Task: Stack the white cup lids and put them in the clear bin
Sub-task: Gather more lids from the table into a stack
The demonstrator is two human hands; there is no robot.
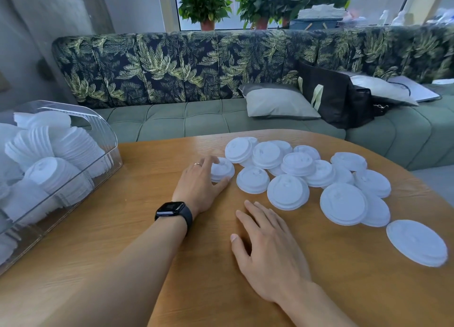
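Several white cup lids (pixel 287 191) lie scattered and overlapping on the right half of the wooden table (pixel 137 228). My left hand (pixel 199 184), with a black watch on its wrist, curls around a short stack of lids (pixel 222 169) at the left end of the scatter, fingers and thumb gripping its sides. My right hand (pixel 265 248) rests flat on the table below the lids, fingers apart, holding nothing. The clear bin (pixel 111 140) stands at the table's left edge and holds several stacks of white lids (pixel 71 145).
A green sofa (pixel 196 120) with a leaf-print back runs behind the table, carrying a cushion (pixel 277 103) and a black bag (pixel 336 98). One lid (pixel 416 243) lies apart near the table's right edge. Potted plants (pixel 204 5) stand on the sill.
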